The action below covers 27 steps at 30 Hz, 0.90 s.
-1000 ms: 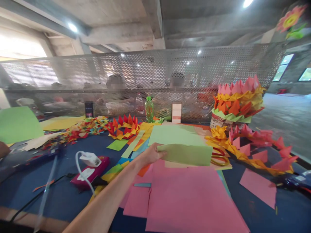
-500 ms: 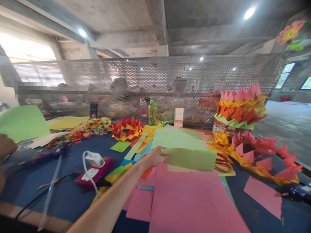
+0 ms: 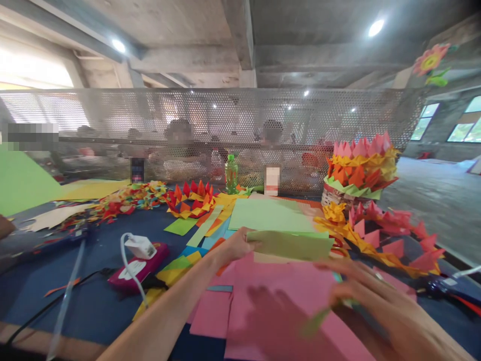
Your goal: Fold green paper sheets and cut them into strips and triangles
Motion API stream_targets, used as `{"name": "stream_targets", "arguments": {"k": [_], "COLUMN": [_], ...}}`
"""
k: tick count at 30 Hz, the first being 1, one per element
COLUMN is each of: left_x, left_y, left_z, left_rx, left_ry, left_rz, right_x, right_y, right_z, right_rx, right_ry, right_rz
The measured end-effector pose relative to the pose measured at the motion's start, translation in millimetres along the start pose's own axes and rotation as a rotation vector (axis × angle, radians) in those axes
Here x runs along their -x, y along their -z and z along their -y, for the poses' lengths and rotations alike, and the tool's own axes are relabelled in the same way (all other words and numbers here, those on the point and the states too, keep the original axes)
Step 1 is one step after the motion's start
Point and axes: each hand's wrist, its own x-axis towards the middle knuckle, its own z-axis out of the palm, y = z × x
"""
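Note:
My left hand (image 3: pixel 242 243) pinches the left end of a folded light green sheet of paper (image 3: pixel 289 244), just in front of a pale green paper stack (image 3: pixel 268 214). Over the right side of a large pink sheet (image 3: pixel 259 281) is my right hand (image 3: pixel 370 296), blurred by motion. A narrow green thing (image 3: pixel 316 321) sticks out from its fingers, too smeared to name. Its upper fingertips are near the right end of the folded sheet. Scissors with yellow and red handles (image 3: pixel 341 247) lie partly hidden behind that hand.
Right stand a basket of folded paper petals (image 3: pixel 361 168) and a pink-yellow paper ring (image 3: pixel 398 240). Left are a purple power strip (image 3: pixel 141 268) with a white charger (image 3: pixel 141 246), cables and paper scraps (image 3: pixel 128 200). A green-capped bottle (image 3: pixel 231 175) stands by the mesh screen (image 3: pixel 210 115).
My right hand has come in from the right, carrying the narrow green thing, and its shadow falls on the pink sheet. My left hand keeps hold of the folded green paper. The view has turned slightly right.

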Motion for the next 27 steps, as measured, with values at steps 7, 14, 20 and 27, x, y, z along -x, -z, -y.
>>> {"name": "stream_targets", "arguments": {"k": [7, 14, 20, 27], "left_x": [4, 2, 7, 11], "left_y": [2.7, 4.8, 2.1, -5.2], "left_z": [-4, -1, -11, -16], "left_rx": [-0.036, -0.024, 0.049, 0.046], "left_ry": [-0.034, -0.057, -0.051, -0.001], "left_rz": [0.068, 0.108, 0.187, 0.154], "right_x": [-80, -90, -83, -80], "right_y": [-55, -73, -56, -65], "right_z": [-33, -50, -44, -47], "right_rx": [0.398, 0.464, 0.441, 0.474], "right_ry": [0.138, 0.061, 0.068, 0.098], "right_rz": [0.020, 0.074, 0.080, 0.147]}}
